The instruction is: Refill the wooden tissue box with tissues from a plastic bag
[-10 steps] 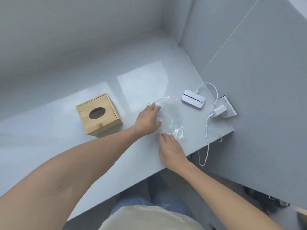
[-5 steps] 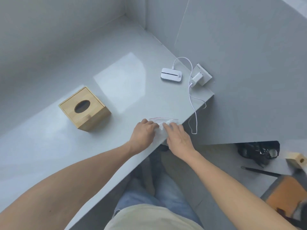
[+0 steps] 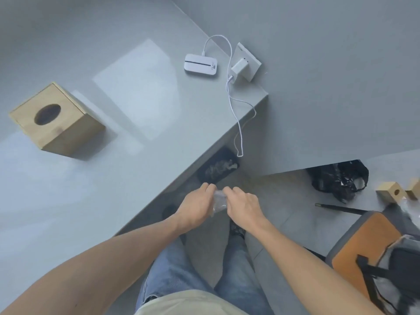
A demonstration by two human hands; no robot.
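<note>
The wooden tissue box (image 3: 58, 123) stands on the grey counter (image 3: 136, 98) at the left, its oval top opening dark. A crumpled clear plastic bag (image 3: 219, 201) hangs off the counter's front edge, above the floor. My left hand (image 3: 196, 206) and my right hand (image 3: 243, 205) both grip it, one on each side, fingers curled around it. No tissues can be made out in the bag.
A white device (image 3: 201, 65) lies at the counter's back right, wired to a charger (image 3: 239, 68) in a wall socket, the cable (image 3: 239, 123) dangling over the edge. On the floor: a black bag (image 3: 338, 180), small wooden blocks (image 3: 391, 190), an orange stool (image 3: 366, 242).
Both hands have drawn the plastic bag off the counter toward me and bunched it up between them. The view has tilted down toward the floor.
</note>
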